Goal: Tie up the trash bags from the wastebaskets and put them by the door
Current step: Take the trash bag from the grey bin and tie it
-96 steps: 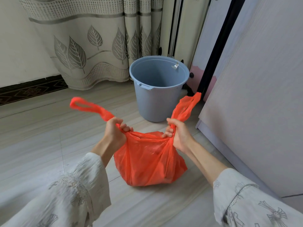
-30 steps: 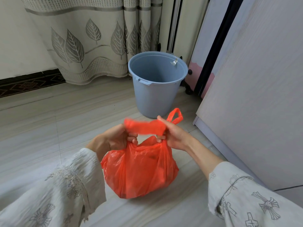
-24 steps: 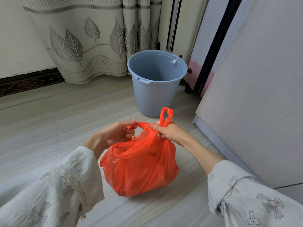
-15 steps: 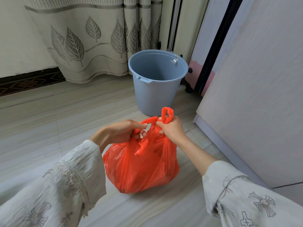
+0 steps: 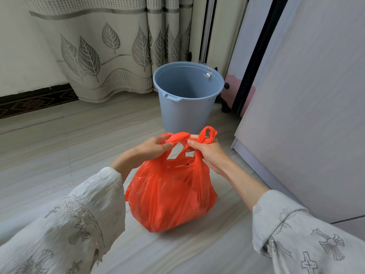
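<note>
A full orange trash bag sits on the pale floor in front of me. Its two handles are crossed above the bag's mouth. My left hand pinches one handle strip at the top left. My right hand grips the other handle, whose loop sticks up above my fingers. A small gap at the bag's mouth shows between the handles. The blue wastebasket stands just behind the bag, with no bag in it.
A leaf-patterned curtain hangs at the back. A large pale cabinet panel fills the right side, close to the bag. A pink suitcase stands beside the wastebasket. A dark patterned baseboard runs along the left wall.
The handles were first held wide apart, then brought together and crossed over the bag. In the last half second my hands pulled the crossed handles slightly apart and up.
</note>
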